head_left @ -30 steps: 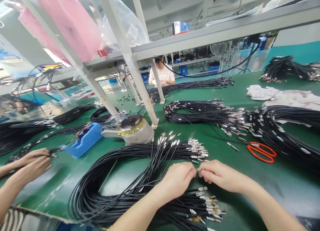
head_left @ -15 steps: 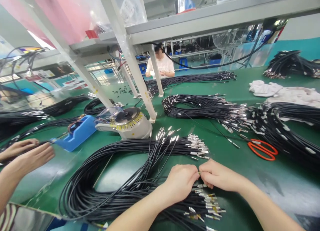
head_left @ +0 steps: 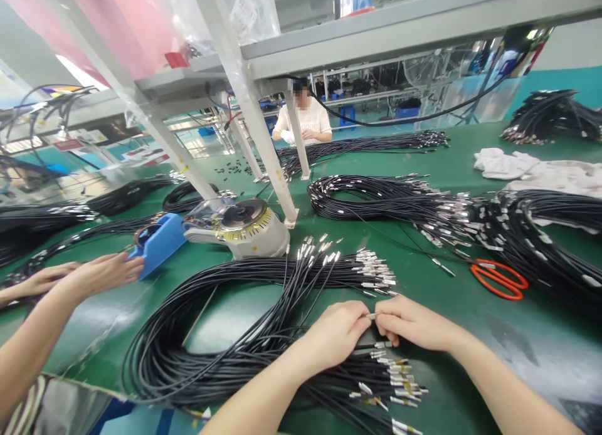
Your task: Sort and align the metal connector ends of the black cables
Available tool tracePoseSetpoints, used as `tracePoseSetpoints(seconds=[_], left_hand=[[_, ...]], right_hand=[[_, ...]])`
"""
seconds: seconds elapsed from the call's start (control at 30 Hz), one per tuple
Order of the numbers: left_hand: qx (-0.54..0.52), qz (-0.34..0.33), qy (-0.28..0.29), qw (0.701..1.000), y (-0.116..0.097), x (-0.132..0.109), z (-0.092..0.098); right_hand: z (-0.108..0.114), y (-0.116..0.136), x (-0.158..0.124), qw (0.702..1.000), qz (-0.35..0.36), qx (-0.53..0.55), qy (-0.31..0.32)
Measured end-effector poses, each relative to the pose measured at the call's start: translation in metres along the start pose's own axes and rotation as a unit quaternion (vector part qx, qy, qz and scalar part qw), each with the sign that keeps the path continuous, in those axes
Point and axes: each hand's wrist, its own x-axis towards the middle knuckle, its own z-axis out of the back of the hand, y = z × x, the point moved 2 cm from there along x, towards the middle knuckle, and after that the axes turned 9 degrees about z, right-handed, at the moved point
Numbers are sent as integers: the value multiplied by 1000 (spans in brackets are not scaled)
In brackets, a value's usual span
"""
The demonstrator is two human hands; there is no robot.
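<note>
While my left hand [head_left: 336, 335] and right hand [head_left: 416, 325] both pinch one thin black cable's silver metal tip [head_left: 373, 316] between them, I reckon it could slip into the loose coil of black metal-tipped cables [head_left: 244, 275] right underneath and tangle, since the grip's tiny.

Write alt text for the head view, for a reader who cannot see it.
The person's left hand and right hand pinch one metal-tipped cable end between them, over a coil of black cables on a green table. To the right lie orange scissors; behind the coil stands a grey tape dispenser, and a co-worker's hand touches a blue dispenser.
</note>
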Motion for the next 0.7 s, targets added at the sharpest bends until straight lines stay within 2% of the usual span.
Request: tracePoseSetpoints(seconds=[0.2, 0.4, 0.7], left_hand=[[39, 7, 7, 999, 0, -1, -4], [83, 24, 10, 996, 0, -1, -12], [56, 42, 30, 997, 1, 0, -14]], right_hand=[[2, -1, -2, 999, 33, -21, 6], [1, 6, -2, 995, 20, -89, 31], [-3, 10, 1, 992, 36, -107, 48]])
